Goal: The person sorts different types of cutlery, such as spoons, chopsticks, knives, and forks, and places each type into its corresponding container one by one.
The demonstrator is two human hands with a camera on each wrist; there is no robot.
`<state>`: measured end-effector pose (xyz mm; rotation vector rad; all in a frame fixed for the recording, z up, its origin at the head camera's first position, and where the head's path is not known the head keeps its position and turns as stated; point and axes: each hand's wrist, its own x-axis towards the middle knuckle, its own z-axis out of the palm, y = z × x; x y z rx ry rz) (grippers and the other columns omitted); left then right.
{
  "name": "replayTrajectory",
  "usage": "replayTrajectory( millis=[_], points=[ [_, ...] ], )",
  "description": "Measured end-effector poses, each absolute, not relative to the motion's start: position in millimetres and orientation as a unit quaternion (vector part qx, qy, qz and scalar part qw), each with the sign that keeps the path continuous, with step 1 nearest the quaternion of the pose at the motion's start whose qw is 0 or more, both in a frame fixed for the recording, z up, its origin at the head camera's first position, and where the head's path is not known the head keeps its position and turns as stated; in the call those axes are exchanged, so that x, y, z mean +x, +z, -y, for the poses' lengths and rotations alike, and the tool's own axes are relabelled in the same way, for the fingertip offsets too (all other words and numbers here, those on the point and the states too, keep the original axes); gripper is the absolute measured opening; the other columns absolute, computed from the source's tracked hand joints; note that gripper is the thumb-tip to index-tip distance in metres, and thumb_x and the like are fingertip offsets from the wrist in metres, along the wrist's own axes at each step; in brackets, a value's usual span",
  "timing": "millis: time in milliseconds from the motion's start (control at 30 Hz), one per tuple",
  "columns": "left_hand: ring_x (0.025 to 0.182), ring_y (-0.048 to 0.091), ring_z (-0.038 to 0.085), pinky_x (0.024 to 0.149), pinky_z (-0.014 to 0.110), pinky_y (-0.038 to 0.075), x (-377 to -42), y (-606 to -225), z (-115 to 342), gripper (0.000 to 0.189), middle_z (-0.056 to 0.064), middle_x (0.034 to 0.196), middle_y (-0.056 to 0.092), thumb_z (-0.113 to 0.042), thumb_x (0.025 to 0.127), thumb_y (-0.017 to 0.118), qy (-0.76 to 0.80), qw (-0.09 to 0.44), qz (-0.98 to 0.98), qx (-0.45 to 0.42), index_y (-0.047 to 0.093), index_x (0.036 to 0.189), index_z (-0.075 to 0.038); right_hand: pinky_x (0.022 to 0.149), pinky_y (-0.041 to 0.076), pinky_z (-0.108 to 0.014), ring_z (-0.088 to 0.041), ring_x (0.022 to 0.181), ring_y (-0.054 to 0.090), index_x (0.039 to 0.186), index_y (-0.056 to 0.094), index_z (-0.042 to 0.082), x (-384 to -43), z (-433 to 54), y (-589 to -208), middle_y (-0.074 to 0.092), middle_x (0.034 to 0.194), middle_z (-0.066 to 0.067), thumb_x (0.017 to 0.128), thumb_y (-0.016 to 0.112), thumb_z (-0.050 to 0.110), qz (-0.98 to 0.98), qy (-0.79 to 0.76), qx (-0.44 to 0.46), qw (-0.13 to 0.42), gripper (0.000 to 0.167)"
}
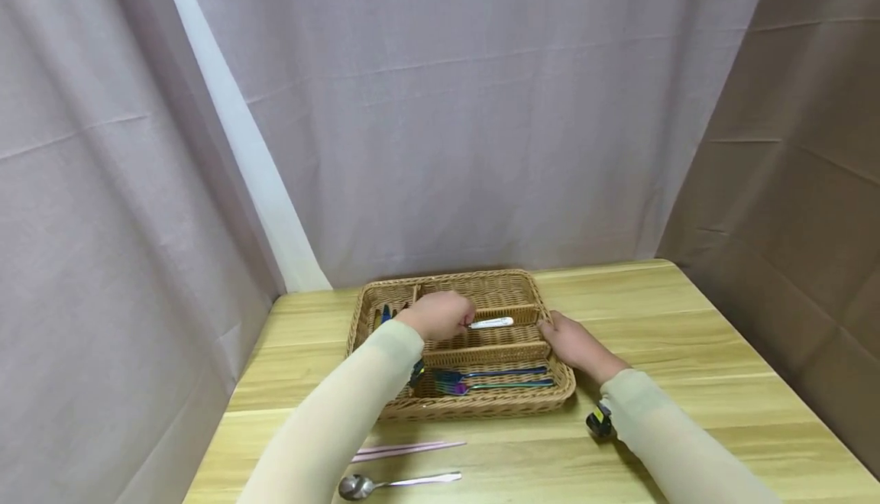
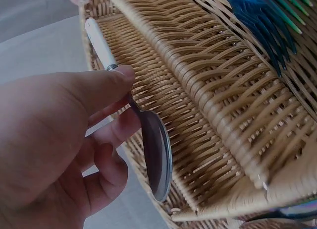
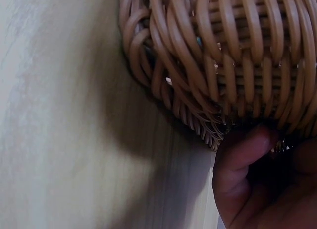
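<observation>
A wicker cutlery basket (image 1: 474,410) with several compartments stands at the back of the table. Over its middle compartment, my left hand (image 1: 440,315) pinches a spoon (image 1: 492,322) by the neck. The spoon's white handle points right, and its metal bowl (image 2: 157,157) shows below my fingers in the left wrist view. My right hand (image 1: 576,344) grips the basket's right wall, thumb over the rim and fingers curled on the outside. Iridescent blue-purple forks (image 1: 495,384) lie in the front compartment, prongs to the left.
Blue-toned cutlery (image 1: 386,314) lies in the left compartment, partly behind my left arm. Pink chopsticks (image 1: 412,449) and a metal spoon (image 1: 355,487) rest on the wooden table (image 1: 694,382) in front of the basket. Grey curtains (image 1: 454,122) hang behind and at the sides.
</observation>
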<state>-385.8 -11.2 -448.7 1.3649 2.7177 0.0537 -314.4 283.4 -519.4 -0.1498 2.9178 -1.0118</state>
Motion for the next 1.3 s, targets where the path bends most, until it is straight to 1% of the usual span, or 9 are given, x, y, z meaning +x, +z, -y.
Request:
replayTrajectory(
  millis=[167, 333, 400, 633, 767, 967, 1067, 1200, 1300],
  points=[
    [0.064, 0.019, 0.011, 0.063, 0.029, 0.022, -389.1, -455.9, -1.0, 0.051, -0.006, 0.073, 0.019, -0.014, 0.11, 0.068, -0.01, 0.04, -0.897, 0.44, 0.028, 0.08, -0.021, 0.125, 0.029, -0.069, -0.062, 0.151, 0.034, 0.159, 0.026, -0.024, -313.7, -283.5, -519.2, 0.033, 0.162, -0.045, 0.12, 0.033, 0.029, -0.944, -0.326, -0.044, 0.027, 0.066],
    [0.065, 0.014, 0.012, 0.064, 0.03, 0.019, -388.9, -459.3, -10.2, 0.054, -0.006, 0.074, 0.014, -0.012, 0.11, 0.068, -0.035, 0.028, -0.899, 0.436, 0.023, 0.081, -0.021, 0.123, 0.033, -0.07, -0.063, 0.148, 0.039, 0.157, 0.031, -0.023, -312.7, -282.9, -520.5, 0.039, 0.159, -0.046, 0.12, 0.034, 0.029, -0.943, -0.328, -0.048, 0.021, 0.064],
    [0.065, 0.013, 0.012, 0.064, 0.03, 0.018, -389.2, -461.1, -13.2, 0.055, -0.006, 0.073, 0.013, -0.01, 0.109, 0.068, -0.045, 0.024, -0.899, 0.434, 0.023, 0.081, -0.022, 0.122, 0.034, -0.069, -0.062, 0.147, 0.041, 0.157, 0.032, -0.022, -312.6, -282.7, -521.2, 0.041, 0.158, -0.045, 0.12, 0.034, 0.029, -0.942, -0.332, -0.049, 0.019, 0.063],
    [0.065, 0.011, 0.012, 0.064, 0.031, 0.018, -388.8, -467.1, -19.4, 0.054, -0.006, 0.073, 0.011, -0.005, 0.106, 0.067, -0.074, 0.013, -0.905, 0.42, 0.022, 0.08, -0.023, 0.124, 0.031, -0.069, -0.061, 0.15, 0.036, 0.16, 0.026, -0.022, -311.4, -281.6, -520.0, 0.036, 0.162, -0.045, 0.12, 0.035, 0.03, -0.94, -0.337, -0.045, 0.025, 0.067],
    [0.065, 0.011, 0.012, 0.063, 0.03, 0.018, -389.0, -468.1, -21.4, 0.057, -0.006, 0.073, 0.011, -0.006, 0.105, 0.071, -0.085, 0.006, -0.903, 0.421, 0.022, 0.081, -0.022, 0.123, 0.032, -0.069, -0.061, 0.149, 0.039, 0.16, 0.028, -0.021, -310.5, -281.7, -520.3, 0.039, 0.16, -0.044, 0.12, 0.036, 0.029, -0.938, -0.343, -0.045, 0.022, 0.065],
    [0.064, 0.012, 0.011, 0.062, 0.03, 0.019, -391.8, -471.8, -20.8, 0.063, -0.007, 0.072, 0.012, -0.013, 0.103, 0.08, -0.085, 0.0, -0.9, 0.428, 0.023, 0.08, -0.023, 0.122, 0.034, -0.069, -0.061, 0.148, 0.041, 0.159, 0.032, -0.02, -310.4, -281.1, -521.6, 0.042, 0.158, -0.044, 0.12, 0.035, 0.028, -0.937, -0.346, -0.048, 0.018, 0.062],
    [0.064, 0.011, 0.011, 0.063, 0.03, 0.019, -392.5, -474.3, -20.3, 0.06, -0.006, 0.071, 0.011, -0.008, 0.104, 0.074, -0.078, 0.0, -0.9, 0.428, 0.023, 0.079, -0.023, 0.123, 0.034, -0.069, -0.06, 0.148, 0.042, 0.159, 0.033, -0.019, -310.7, -280.5, -522.6, 0.043, 0.158, -0.043, 0.12, 0.035, 0.028, -0.937, -0.346, -0.048, 0.018, 0.062],
    [0.065, 0.008, 0.012, 0.065, 0.031, 0.017, -392.0, -475.9, -21.2, 0.054, -0.005, 0.072, 0.009, 0.002, 0.104, 0.062, -0.067, -0.003, -0.901, 0.429, 0.022, 0.079, -0.022, 0.124, 0.031, -0.068, -0.061, 0.15, 0.037, 0.16, 0.029, -0.02, -310.6, -281.0, -522.3, 0.037, 0.162, -0.043, 0.12, 0.034, 0.03, -0.938, -0.343, -0.043, 0.024, 0.065],
    [0.065, 0.008, 0.013, 0.065, 0.031, 0.017, -391.2, -476.0, -22.5, 0.053, -0.005, 0.072, 0.009, 0.003, 0.103, 0.062, -0.064, -0.007, -0.901, 0.429, 0.022, 0.079, -0.022, 0.125, 0.028, -0.068, -0.061, 0.151, 0.034, 0.16, 0.025, -0.022, -310.3, -282.1, -521.1, 0.033, 0.163, -0.044, 0.12, 0.033, 0.03, -0.94, -0.339, -0.04, 0.026, 0.067]
  ],
)
